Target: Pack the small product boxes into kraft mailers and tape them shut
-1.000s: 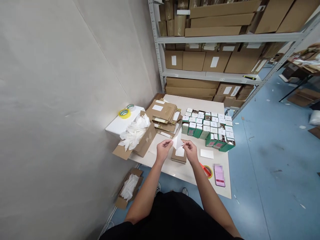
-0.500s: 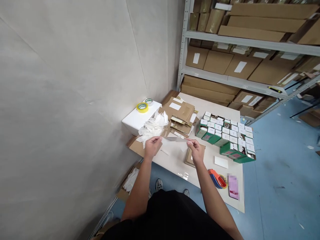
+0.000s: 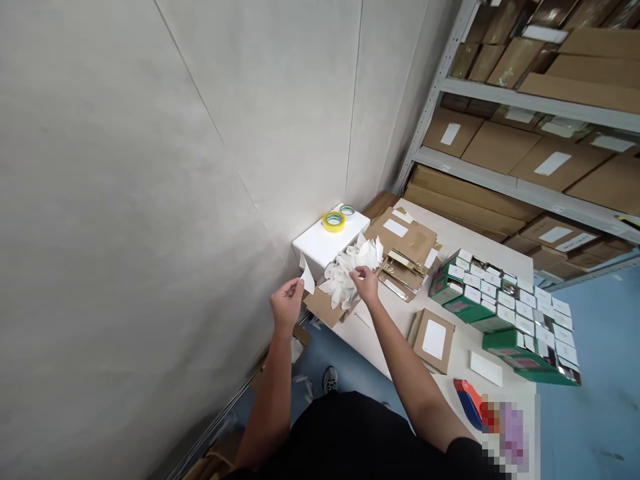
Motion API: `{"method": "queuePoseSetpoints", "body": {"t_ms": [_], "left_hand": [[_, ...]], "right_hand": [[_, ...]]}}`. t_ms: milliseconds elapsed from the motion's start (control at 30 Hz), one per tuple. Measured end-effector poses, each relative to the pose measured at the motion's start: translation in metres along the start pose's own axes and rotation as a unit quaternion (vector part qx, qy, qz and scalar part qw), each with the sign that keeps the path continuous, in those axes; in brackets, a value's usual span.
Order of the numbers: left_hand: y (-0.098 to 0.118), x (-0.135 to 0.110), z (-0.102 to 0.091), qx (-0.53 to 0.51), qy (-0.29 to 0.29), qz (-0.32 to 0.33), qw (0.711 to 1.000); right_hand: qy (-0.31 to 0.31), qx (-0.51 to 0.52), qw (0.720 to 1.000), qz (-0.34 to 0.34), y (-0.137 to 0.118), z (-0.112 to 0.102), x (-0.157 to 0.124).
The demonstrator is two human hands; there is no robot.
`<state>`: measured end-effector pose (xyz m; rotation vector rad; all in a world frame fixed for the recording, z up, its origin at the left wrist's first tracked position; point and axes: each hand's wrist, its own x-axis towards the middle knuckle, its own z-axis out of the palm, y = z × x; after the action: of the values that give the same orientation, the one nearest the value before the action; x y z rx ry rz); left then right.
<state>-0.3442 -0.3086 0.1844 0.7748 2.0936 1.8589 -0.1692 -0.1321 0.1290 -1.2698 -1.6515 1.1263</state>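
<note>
My left hand (image 3: 287, 308) is closed in a pinch on a small white slip of paper (image 3: 307, 276), held out past the table's left edge near the wall. My right hand (image 3: 366, 284) reaches into an open cardboard box (image 3: 323, 308) heaped with crumpled white paper pieces (image 3: 349, 270); its fingers curl among them, and I cannot make out whether they hold one. A flat brown box with a white label (image 3: 434, 339) lies on the table to the right of my right forearm.
A white block (image 3: 320, 247) by the wall carries a yellow tape roll (image 3: 333, 221) and a clear one. Flattened cardboard mailers (image 3: 404, 243) are stacked beside it. Rows of green-and-white boxes (image 3: 505, 307), a loose label (image 3: 485, 368) and a tape dispenser (image 3: 469, 403) lie right. Shelves of cartons stand behind.
The two hands held one slip stretched between them; now the left hand alone holds it out to the left, and the right hand has gone into the box of white paper. My view swung left.
</note>
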Motion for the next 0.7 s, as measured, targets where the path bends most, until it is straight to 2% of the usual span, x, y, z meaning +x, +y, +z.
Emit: {"method": "queuePoseSetpoints", "body": {"t_ms": [100, 200, 267, 333, 400, 467, 533, 667, 700], "left_hand": [[-0.004, 0.001, 0.001, 0.029, -0.006, 0.039, 0.999], [-0.001, -0.005, 0.019, 0.032, -0.046, 0.095, 0.994], [0.004, -0.013, 0.04, 0.016, -0.084, 0.125, 0.988], [0.009, -0.024, 0.066, -0.005, -0.133, 0.145, 0.98], [0.014, -0.039, 0.093, -0.016, -0.2, 0.161, 0.966], [0.018, -0.056, 0.121, -0.016, -0.268, 0.178, 0.947], [0.021, -0.075, 0.147, -0.009, -0.32, 0.195, 0.927], [0.023, -0.115, 0.197, -0.011, -0.421, 0.227, 0.878], [0.022, -0.125, 0.209, -0.017, -0.43, 0.22, 0.876]], "right_hand": [[0.018, -0.046, 0.999, -0.006, -0.003, 0.007, -0.006], [0.055, -0.016, 0.998, -0.02, -0.005, -0.006, -0.025], [0.055, 0.03, 0.998, -0.01, -0.008, -0.021, -0.039], [0.023, 0.092, 0.995, 0.016, -0.013, -0.037, -0.053], [-0.016, 0.159, 0.986, 0.046, -0.018, -0.055, -0.065], [-0.022, 0.21, 0.975, 0.065, -0.019, -0.076, -0.074], [0.019, 0.235, 0.969, 0.08, -0.013, -0.099, -0.08], [0.167, 0.245, 0.946, 0.134, 0.02, -0.155, -0.088], [0.197, 0.245, 0.938, 0.143, 0.03, -0.17, -0.09]]}}
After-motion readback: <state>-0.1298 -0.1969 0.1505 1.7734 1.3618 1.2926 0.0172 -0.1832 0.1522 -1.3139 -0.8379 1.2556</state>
